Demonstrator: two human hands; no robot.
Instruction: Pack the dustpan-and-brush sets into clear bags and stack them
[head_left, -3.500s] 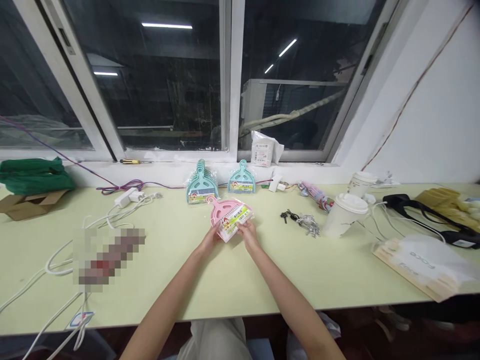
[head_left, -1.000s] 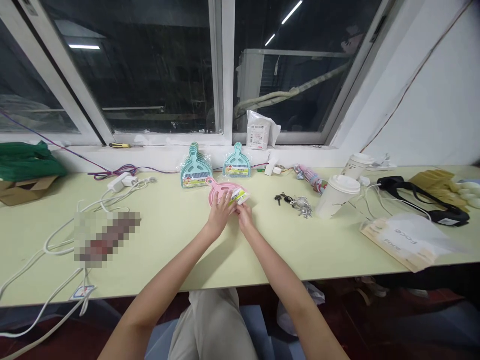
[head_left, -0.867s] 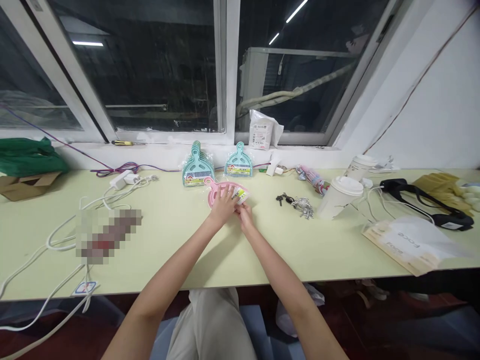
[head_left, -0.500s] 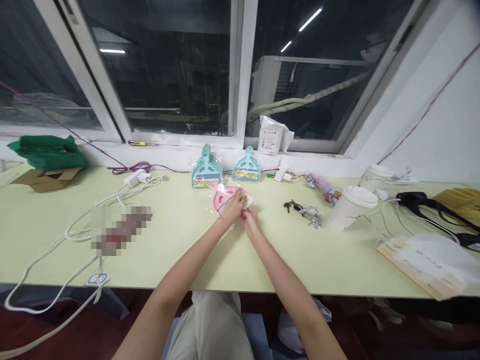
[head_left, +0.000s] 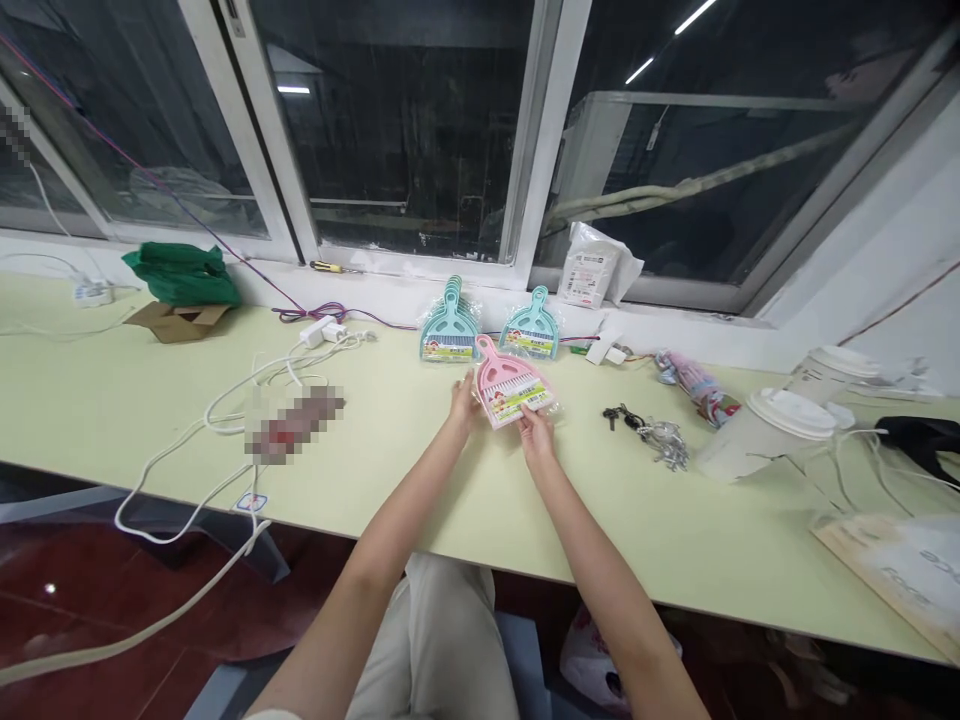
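Note:
A pink dustpan and brush set in clear wrapping is tilted above the pale table, its handle pointing up and left. My right hand pinches its lower edge, thumb on the label. Close by its left side is my left hand, fingers bent at the wrapping's edge; whether it grips anything is unclear. Behind them a stack of wrapped teal dustpan sets leans by the window sill, with another teal set to its right.
Keys lie right of my hands, near white paper cups. A folded umbrella is behind them. White cables and a blurred object are on the left. A small carton holds green cloth.
The view has shifted left. My left hand has moved off the front of the pink set to its left side, uncovering the label. The set now appears more upright.

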